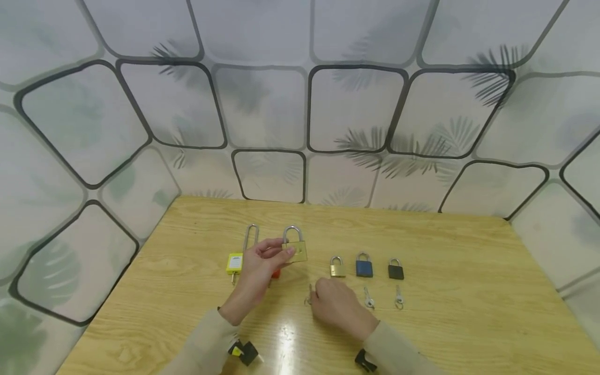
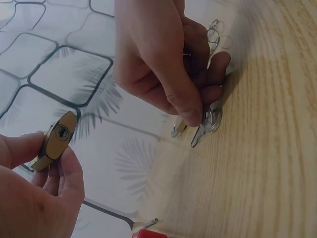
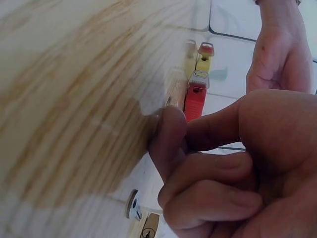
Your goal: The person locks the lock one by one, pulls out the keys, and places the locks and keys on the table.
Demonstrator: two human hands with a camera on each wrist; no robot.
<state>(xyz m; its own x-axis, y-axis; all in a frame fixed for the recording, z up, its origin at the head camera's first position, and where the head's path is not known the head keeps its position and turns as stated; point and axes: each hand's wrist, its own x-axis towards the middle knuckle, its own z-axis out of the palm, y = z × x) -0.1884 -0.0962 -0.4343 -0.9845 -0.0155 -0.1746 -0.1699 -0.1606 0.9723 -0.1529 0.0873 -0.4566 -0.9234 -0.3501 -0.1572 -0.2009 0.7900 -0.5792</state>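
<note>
My left hand (image 1: 257, 268) holds a large brass padlock (image 1: 300, 253) above the table, its shackle pointing up. In the left wrist view the keyhole on the underside of this padlock (image 2: 55, 144) faces the camera. Low over the tabletop, my right hand (image 1: 339, 304) pinches a small silver key on a ring (image 2: 199, 133) between thumb and fingers. The other fingers of the right hand (image 3: 213, 193) are curled in the right wrist view, where they hide the key. A red padlock (image 1: 276, 273) lies partly behind the left hand.
To the left lies a yellow padlock (image 1: 234, 263) with a long shackle and a key. A smaller brass padlock (image 1: 337, 269), a blue padlock (image 1: 364, 268) and a black padlock (image 1: 396, 271) form a row at right. Keys (image 1: 369, 299) lie before them on the wooden table (image 1: 469, 312).
</note>
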